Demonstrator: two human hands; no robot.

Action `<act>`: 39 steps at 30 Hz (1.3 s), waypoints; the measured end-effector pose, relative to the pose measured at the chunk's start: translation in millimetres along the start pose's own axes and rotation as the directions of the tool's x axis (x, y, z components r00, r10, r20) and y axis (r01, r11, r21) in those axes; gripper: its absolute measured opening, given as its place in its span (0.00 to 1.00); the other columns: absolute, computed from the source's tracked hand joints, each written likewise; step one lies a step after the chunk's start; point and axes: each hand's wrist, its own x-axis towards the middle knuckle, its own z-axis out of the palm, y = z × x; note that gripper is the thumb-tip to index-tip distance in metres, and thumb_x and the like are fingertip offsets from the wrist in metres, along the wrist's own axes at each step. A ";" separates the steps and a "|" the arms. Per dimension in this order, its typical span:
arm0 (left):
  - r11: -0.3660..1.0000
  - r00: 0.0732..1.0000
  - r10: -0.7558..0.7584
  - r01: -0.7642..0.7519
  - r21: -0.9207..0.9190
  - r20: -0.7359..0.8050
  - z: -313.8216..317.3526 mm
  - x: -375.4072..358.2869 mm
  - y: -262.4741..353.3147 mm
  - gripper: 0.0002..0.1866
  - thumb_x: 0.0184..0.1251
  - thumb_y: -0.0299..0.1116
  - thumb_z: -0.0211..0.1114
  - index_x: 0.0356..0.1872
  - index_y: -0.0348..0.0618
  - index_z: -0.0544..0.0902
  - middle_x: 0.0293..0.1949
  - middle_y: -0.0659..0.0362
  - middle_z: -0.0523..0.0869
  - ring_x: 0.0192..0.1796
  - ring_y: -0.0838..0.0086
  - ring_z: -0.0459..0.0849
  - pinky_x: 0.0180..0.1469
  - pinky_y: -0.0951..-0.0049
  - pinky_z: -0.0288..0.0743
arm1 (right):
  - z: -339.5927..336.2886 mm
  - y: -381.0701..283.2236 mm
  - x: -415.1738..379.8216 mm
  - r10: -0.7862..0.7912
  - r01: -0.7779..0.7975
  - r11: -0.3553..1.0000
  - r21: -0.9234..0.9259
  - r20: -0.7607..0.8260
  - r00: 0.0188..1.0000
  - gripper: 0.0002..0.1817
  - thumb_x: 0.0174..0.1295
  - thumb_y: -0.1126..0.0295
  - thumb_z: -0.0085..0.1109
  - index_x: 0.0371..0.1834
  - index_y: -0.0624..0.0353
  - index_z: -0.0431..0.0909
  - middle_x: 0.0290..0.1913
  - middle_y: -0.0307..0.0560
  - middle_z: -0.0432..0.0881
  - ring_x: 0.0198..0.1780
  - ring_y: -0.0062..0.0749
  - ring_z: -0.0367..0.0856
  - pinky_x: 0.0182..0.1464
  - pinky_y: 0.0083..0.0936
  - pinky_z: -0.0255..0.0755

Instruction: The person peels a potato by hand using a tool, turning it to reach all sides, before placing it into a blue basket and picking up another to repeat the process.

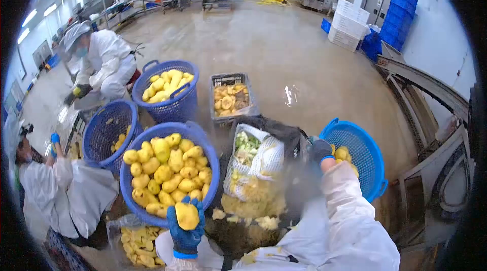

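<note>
My left hand [185,228], in a blue glove, is closed around a peeled yellow potato [187,216] with a flat, cut-looking face. Just beyond it is a purple-blue basket [215,182] heaped with peeled potatoes [172,172]. My right hand [321,150], in a dark glove, is at the left rim of a lighter blue basket [362,154], beside the potatoes [343,153] inside. Its fingers are blurred and partly hidden. Between my hands lie a white mesh sack [266,157] and wet peel scraps [256,197].
A black crate [229,77] holds brownish pieces. Behind it to the left are another potato-filled basket [167,111] and a partly filled one [96,134]. Two co-workers in white, one crouching [104,60] and one nearer [66,195], are at left. Metal machinery [426,83] flanks the right.
</note>
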 end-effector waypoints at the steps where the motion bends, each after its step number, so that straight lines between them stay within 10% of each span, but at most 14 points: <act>1: 0.999 1.000 0.008 -0.007 0.032 -0.027 -7.0 6.9 -6.9 0.29 0.71 0.55 0.50 0.62 0.44 0.70 0.59 0.50 0.77 0.58 0.58 0.77 0.56 0.57 0.76 | 3.1 10.2 15.5 -0.015 0.016 0.998 -0.066 0.018 1.000 0.16 0.58 0.60 0.51 0.44 0.55 0.82 0.45 0.57 0.83 0.49 0.51 0.82 0.51 0.45 0.74; 14: 0.913 0.972 0.232 -0.209 0.349 -0.025 -14.9 45.7 -25.4 0.29 0.69 0.56 0.52 0.57 0.40 0.73 0.49 0.48 0.80 0.51 0.58 0.79 0.57 0.58 0.74 | 24.3 24.0 114.2 -0.055 0.144 0.932 -0.333 0.264 0.963 0.15 0.57 0.63 0.54 0.44 0.51 0.84 0.44 0.54 0.84 0.48 0.49 0.83 0.49 0.43 0.76; 20: 0.983 0.996 0.033 -0.017 0.182 -0.086 -10.9 50.0 -17.2 0.29 0.71 0.57 0.50 0.62 0.46 0.70 0.61 0.50 0.75 0.59 0.59 0.75 0.57 0.58 0.75 | 47.5 28.4 149.7 -0.100 0.150 0.874 -0.462 0.131 0.986 0.16 0.61 0.61 0.50 0.49 0.48 0.83 0.53 0.49 0.81 0.55 0.46 0.80 0.52 0.44 0.75; 21: 0.987 1.000 -0.021 0.022 0.160 -0.009 -5.2 50.6 -19.9 0.29 0.71 0.56 0.49 0.62 0.44 0.70 0.63 0.51 0.73 0.61 0.58 0.74 0.59 0.58 0.73 | 47.4 50.6 163.3 -0.155 0.370 0.772 -0.517 0.410 0.899 0.18 0.61 0.58 0.49 0.50 0.47 0.82 0.53 0.48 0.82 0.55 0.46 0.80 0.53 0.45 0.75; 22: 0.623 0.974 0.170 -0.225 0.749 0.150 -15.3 49.7 -21.3 0.29 0.71 0.55 0.49 0.62 0.42 0.70 0.62 0.51 0.74 0.62 0.57 0.74 0.62 0.58 0.70 | 101.9 108.0 195.0 -0.359 0.331 0.806 -0.490 0.040 0.933 0.19 0.60 0.58 0.51 0.53 0.47 0.80 0.52 0.48 0.82 0.53 0.46 0.81 0.54 0.45 0.74; 24: 0.985 0.998 -0.059 0.055 0.163 0.019 -7.4 46.8 -17.0 0.29 0.71 0.53 0.50 0.62 0.41 0.70 0.58 0.49 0.77 0.61 0.58 0.75 0.63 0.58 0.70 | -14.3 2.7 128.2 -0.233 0.306 0.852 -0.424 0.216 0.948 0.20 0.66 0.51 0.48 0.51 0.50 0.79 0.51 0.55 0.81 0.49 0.46 0.81 0.49 0.45 0.76; 25: 0.993 0.996 -0.089 0.090 0.072 -0.012 -7.7 44.9 -16.1 0.29 0.71 0.54 0.51 0.61 0.41 0.70 0.57 0.47 0.77 0.59 0.59 0.77 0.61 0.59 0.72 | -30.1 -16.5 103.5 -0.305 0.304 0.952 0.018 0.031 0.952 0.21 0.67 0.51 0.48 0.51 0.53 0.78 0.46 0.54 0.82 0.46 0.42 0.82 0.46 0.40 0.77; 27: 0.991 0.990 -0.124 0.120 -0.059 -0.065 -10.7 43.5 -19.2 0.30 0.70 0.55 0.52 0.60 0.41 0.70 0.57 0.48 0.77 0.56 0.59 0.79 0.59 0.58 0.75 | -60.4 -68.4 39.8 -0.324 0.386 0.310 0.869 -0.286 0.902 0.21 0.69 0.52 0.49 0.50 0.59 0.77 0.39 0.49 0.84 0.41 0.34 0.83 0.42 0.31 0.77; 29: 0.982 0.984 -0.177 0.176 -0.071 -0.004 -8.0 40.5 -24.1 0.28 0.70 0.53 0.52 0.59 0.41 0.71 0.55 0.50 0.78 0.56 0.59 0.79 0.58 0.58 0.76 | -74.9 -116.7 -30.5 -0.489 0.281 -0.144 0.949 -0.315 0.813 0.19 0.70 0.55 0.49 0.47 0.61 0.77 0.37 0.44 0.82 0.38 0.28 0.81 0.41 0.26 0.76; 31: 0.980 0.980 -0.190 0.192 -0.042 0.052 -4.8 35.4 -35.1 0.28 0.70 0.53 0.52 0.59 0.41 0.71 0.53 0.51 0.78 0.55 0.60 0.79 0.57 0.58 0.77 | -72.9 -142.7 -83.2 -0.734 0.574 0.152 0.805 -0.297 0.611 0.17 0.71 0.58 0.46 0.41 0.61 0.77 0.38 0.44 0.82 0.38 0.28 0.81 0.42 0.24 0.75; 33: 0.980 0.979 -0.197 0.199 -0.027 0.043 -2.3 27.1 -51.1 0.26 0.70 0.51 0.53 0.59 0.42 0.71 0.54 0.52 0.78 0.54 0.60 0.79 0.57 0.58 0.77 | -40.0 -178.2 -139.1 -0.651 0.194 -0.088 0.977 -0.204 0.732 0.18 0.72 0.61 0.44 0.39 0.63 0.80 0.35 0.44 0.83 0.37 0.27 0.82 0.43 0.22 0.75; 35: 0.984 0.984 -0.177 0.177 -0.030 -0.030 -0.9 16.0 -69.5 0.25 0.68 0.46 0.56 0.60 0.43 0.71 0.57 0.52 0.77 0.54 0.60 0.79 0.57 0.58 0.76 | -33.8 -202.6 -181.2 -0.646 0.226 -0.059 0.972 -0.210 0.734 0.17 0.71 0.62 0.46 0.40 0.63 0.81 0.37 0.45 0.84 0.38 0.27 0.82 0.42 0.23 0.76; 37: 0.325 0.890 0.131 -0.455 0.829 0.437 -7.0 9.3 -84.9 0.19 0.64 0.37 0.63 0.54 0.42 0.75 0.52 0.53 0.79 0.53 0.62 0.79 0.54 0.62 0.76 | -13.5 -221.8 -212.2 -0.647 -0.032 -0.160 0.987 -0.080 0.758 0.15 0.70 0.63 0.48 0.40 0.63 0.81 0.37 0.45 0.84 0.38 0.26 0.82 0.42 0.23 0.76; 39: -0.084 0.718 0.078 -0.686 0.723 0.691 -5.1 -1.9 -88.2 0.19 0.62 0.32 0.66 0.53 0.41 0.74 0.51 0.53 0.80 0.53 0.63 0.79 0.52 0.65 0.77 | 2.4 -223.2 -219.7 -0.640 -0.027 -0.186 0.982 -0.100 0.762 0.13 0.68 0.65 0.51 0.39 0.63 0.82 0.37 0.45 0.84 0.38 0.26 0.82 0.43 0.24 0.77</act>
